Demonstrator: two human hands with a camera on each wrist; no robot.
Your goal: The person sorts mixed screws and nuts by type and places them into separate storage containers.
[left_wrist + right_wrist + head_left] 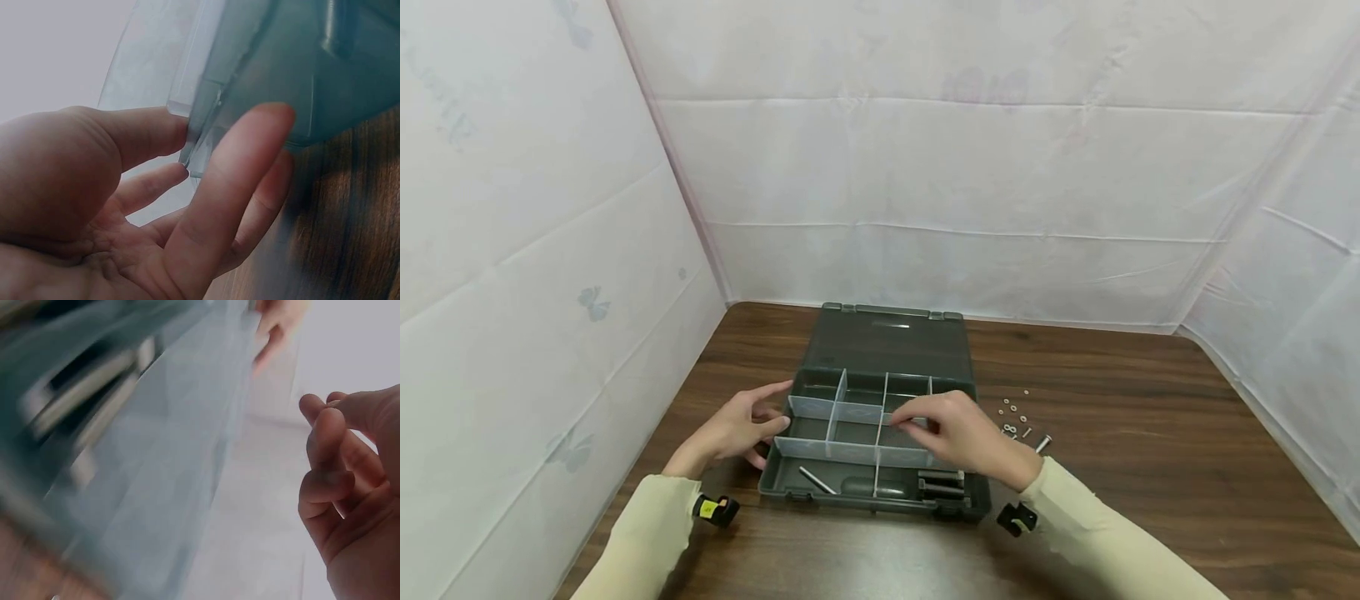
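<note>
Two hands work at a dark green organizer box (880,487) that lies open on the brown table (1150,500), its lid (891,342) flat on the far side. The left hand (741,429) touches the box's left wall with relaxed, nearly straight fingers (244,169), gripping nothing. The right hand (962,433) hovers over the middle compartments, thumb and fingertips drawn together; whether they pinch something I cannot tell. Small screws and nuts (1018,421) lie right of the box.
</note>
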